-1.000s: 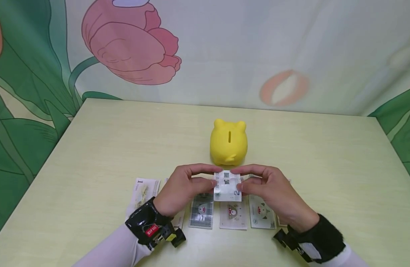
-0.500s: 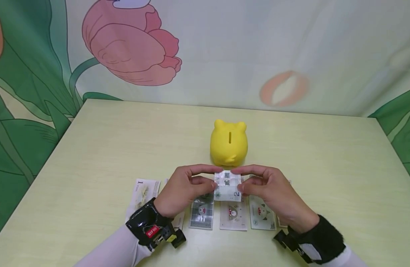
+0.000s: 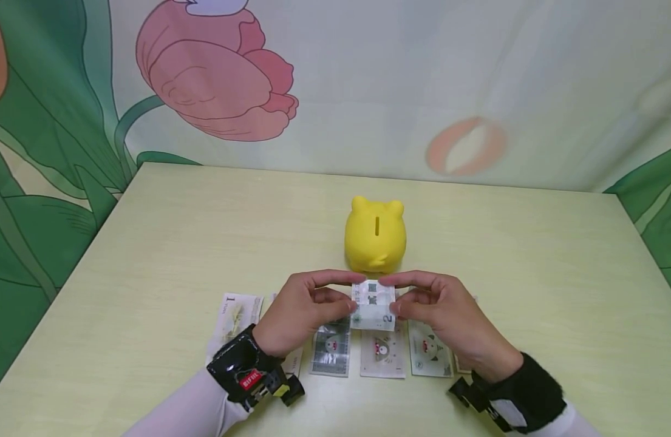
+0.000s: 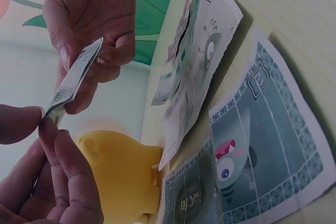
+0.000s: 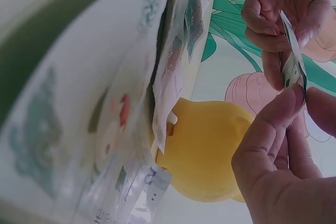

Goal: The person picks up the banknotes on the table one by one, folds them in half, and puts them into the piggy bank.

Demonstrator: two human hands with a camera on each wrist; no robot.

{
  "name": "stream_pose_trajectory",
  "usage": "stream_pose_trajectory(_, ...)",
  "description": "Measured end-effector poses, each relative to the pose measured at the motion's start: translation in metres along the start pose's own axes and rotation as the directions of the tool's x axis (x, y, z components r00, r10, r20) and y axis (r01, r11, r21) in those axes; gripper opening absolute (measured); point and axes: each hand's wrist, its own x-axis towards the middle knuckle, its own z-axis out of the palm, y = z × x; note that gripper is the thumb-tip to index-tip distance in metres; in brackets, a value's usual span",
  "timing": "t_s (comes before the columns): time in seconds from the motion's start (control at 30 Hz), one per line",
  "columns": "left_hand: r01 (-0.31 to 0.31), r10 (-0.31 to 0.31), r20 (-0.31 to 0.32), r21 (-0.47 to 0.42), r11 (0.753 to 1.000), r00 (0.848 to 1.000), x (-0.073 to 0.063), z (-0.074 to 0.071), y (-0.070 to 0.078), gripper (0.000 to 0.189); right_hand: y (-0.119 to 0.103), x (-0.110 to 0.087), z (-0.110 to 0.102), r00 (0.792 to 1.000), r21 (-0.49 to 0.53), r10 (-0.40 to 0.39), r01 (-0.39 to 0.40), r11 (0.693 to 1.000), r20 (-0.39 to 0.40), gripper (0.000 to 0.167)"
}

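Observation:
A small folded play banknote point(image 3: 373, 306) is held up between both hands, above a row of other notes. My left hand point(image 3: 299, 306) pinches its left edge between thumb and fingers. On the opposite edge, my right hand point(image 3: 447, 306) grips the paper the same way. In the left wrist view the folded banknote point(image 4: 76, 80) appears nearly edge-on, creased into layers; the right wrist view shows the banknote point(image 5: 294, 59) as a thin strip. Just beyond the hands stands a yellow piggy bank point(image 3: 375, 243), its slot facing up.
Several notes lie in a row on the pale wooden table point(image 3: 248, 224): a white note point(image 3: 239, 315) at left, a dark grey-green note point(image 3: 331, 352), a pinkish note point(image 3: 382, 355) and a pale green note point(image 3: 430, 349). The forearms and hands partly cover others. A flower-printed curtain point(image 3: 357, 91) hangs behind.
Almost nothing differs; the hands keep their hold on the folded banknote in the same place. The whole head view has shifted very slightly.

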Motion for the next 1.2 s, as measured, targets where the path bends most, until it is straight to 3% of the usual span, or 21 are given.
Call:
stream_pose_trajectory(0.83,-0.007,0.007,0.000,-0.011,1.000,1.000,-0.0018,0.0038,0.0013,0.046,0.0020,0.0000,0.0011,1.000,0.040,-0.002,0.001,0.999,0.030,0.045)
stream_pose_trajectory(1.2,-0.047,0.049,-0.024,0.062,0.997,0.998,-0.0005,0.0027,0.0021,0.035,0.0008,0.0000,0.0004,1.000,0.045,-0.008,0.007,0.999,0.016,0.037)
